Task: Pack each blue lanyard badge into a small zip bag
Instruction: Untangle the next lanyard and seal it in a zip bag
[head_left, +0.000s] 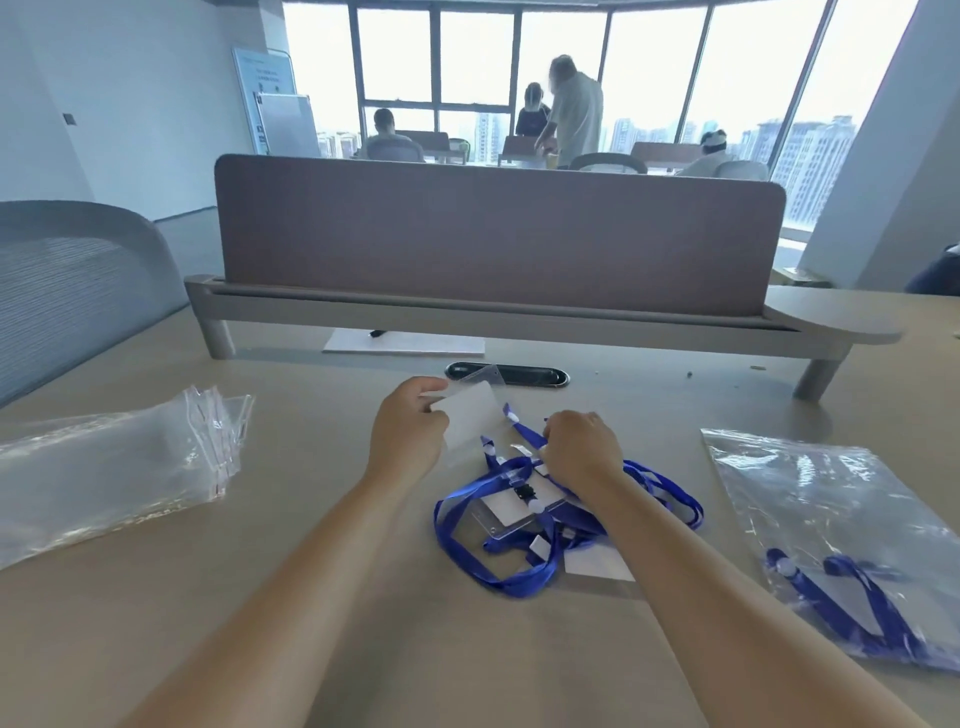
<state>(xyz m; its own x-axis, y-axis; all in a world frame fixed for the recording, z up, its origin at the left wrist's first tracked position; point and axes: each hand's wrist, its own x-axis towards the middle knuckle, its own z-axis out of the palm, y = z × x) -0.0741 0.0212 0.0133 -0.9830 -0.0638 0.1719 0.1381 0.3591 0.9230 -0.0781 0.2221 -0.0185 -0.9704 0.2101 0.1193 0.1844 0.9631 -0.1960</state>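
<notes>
**Fingers of my left hand pinch a badge; right fingers are curled on its strap**

Nearest to me, between my forearms, a tangle of blue lanyards lies on the counter with several more card holders mixed in. At the near right is a packed zip bag, flat, with a blue lanyard inside it. At the left, a little farther off, is a stack of empty zip bags, their sealed edges pointing away from me.

Beyond the tangle, my left hand holds the badge off the counter. Thumb and fingertips are closed on its left edge, so the card sticks out to the right of the fingers. Its long axis looks to run across me, face tilted toward me, strap end pointing right. The blue strap runs from that end down into my right hand, which is knuckles-up and closed on it just above the tangle.

Behind the hands are a dark cable slot, a white sheet, a mauve divider screen and people at the far windows.
</notes>
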